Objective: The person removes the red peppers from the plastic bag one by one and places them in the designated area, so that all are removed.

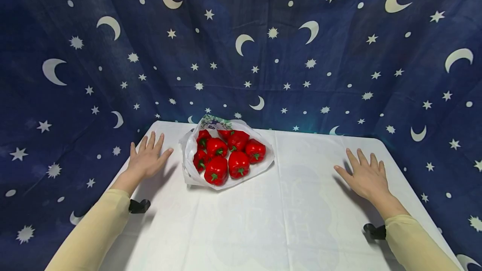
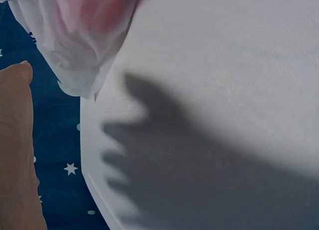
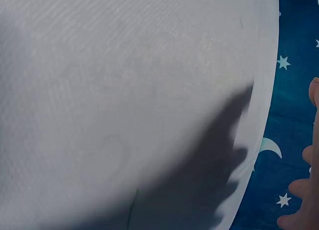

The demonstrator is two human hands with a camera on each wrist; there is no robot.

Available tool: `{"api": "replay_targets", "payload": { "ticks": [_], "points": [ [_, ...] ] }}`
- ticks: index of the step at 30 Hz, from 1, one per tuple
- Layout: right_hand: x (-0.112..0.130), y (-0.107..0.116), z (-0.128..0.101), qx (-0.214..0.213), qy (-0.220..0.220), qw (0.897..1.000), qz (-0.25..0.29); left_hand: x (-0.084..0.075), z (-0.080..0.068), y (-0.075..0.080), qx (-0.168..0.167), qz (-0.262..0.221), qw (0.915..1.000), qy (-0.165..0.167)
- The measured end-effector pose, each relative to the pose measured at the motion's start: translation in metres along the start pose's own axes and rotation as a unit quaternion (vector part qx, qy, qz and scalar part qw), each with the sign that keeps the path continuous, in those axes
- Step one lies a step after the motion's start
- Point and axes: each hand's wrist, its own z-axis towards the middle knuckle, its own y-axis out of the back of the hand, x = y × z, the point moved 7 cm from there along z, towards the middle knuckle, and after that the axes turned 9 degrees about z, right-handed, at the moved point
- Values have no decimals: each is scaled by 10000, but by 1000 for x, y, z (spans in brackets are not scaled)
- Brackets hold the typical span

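Dk-blue moon/star cloth (image 1: 263, 57) bhnd & beside wht tbl (image 1: 248, 229).

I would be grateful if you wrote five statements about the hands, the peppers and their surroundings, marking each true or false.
1. Several red peppers sit inside a white bag. True.
2. The left hand grips a pepper. False: the left hand holds nothing, and its fingers are spread.
3. The right hand is nearer to the bag than the left hand is. False: the left hand is nearer.
4. The table has a white top. True.
5. The backdrop is plain, with no pattern. False: the backdrop carries pale moons and stars on dark blue.
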Motion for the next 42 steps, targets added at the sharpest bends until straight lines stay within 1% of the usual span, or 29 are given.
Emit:
{"api": "replay_targets", "payload": {
  "ticks": [5, 12, 19, 23, 29, 34, 42],
  "points": [
    [5, 0, 3, -10, 70, 10000, 64, -4, 0, 8, -162, -118, 9998, -57],
    [25, 0, 6, 24, 178, 9997, 136, -14, 1, 28, -354, -469, 9981, -172],
    [54, 1, 10, -26, 400, 9986, 330, -27, 0, 49, -584, -805, 9944, -371],
    [74, -1, 12, 3, 518, 9975, 486, -38, 1, 57, -702, -980, 9912, -547],
    [106, -7, 16, 46, 779, 9946, 680, -54, 0, 68, -861, -1114, 9862, -875],
    [133, -15, 18, 49, 1018, 9916, 799, -64, 0, 72, -814, -1340, 9822, -1035],
    [178, -30, 22, 146, 1441, 9838, 1061, -83, 0, 77, -469, -1759, 9738, -1362]
  ]
}}
